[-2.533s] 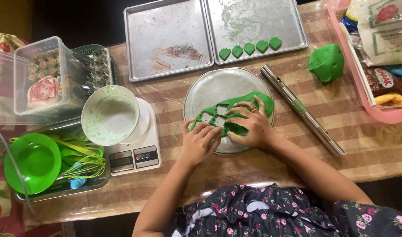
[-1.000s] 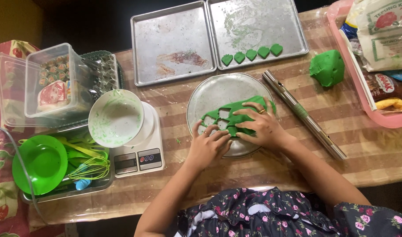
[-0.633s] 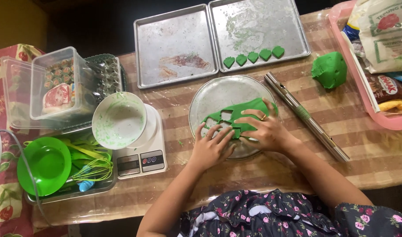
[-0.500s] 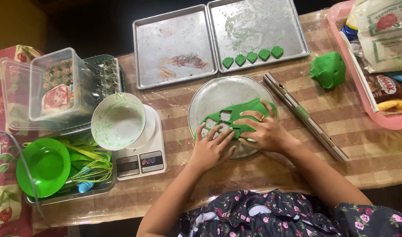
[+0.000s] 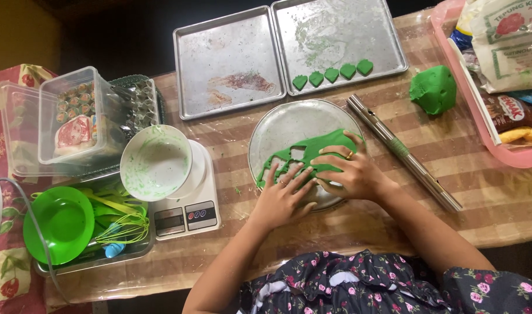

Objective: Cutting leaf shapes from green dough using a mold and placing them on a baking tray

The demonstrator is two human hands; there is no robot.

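Barely shifted since earlier, left hand [image 5: 283, 195] & right hand [image 5: 347, 171], fingers spread, press cut green dough sheet [image 5: 312, 154] on round metal plate [image 5: 289, 125].

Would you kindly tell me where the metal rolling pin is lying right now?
In the head view, the metal rolling pin lies diagonally on the striped table, just right of the round metal plate and the right hand, below the green dough ball.

We see a striped surface [image 5: 486, 192] carrying two baking trays [image 5: 228, 61], a round metal plate [image 5: 289, 125], a metal rolling pin [image 5: 402, 151], a green dough lump [image 5: 433, 89], a kitchen scale [image 5: 187, 212] and a pink tray [image 5: 486, 136].
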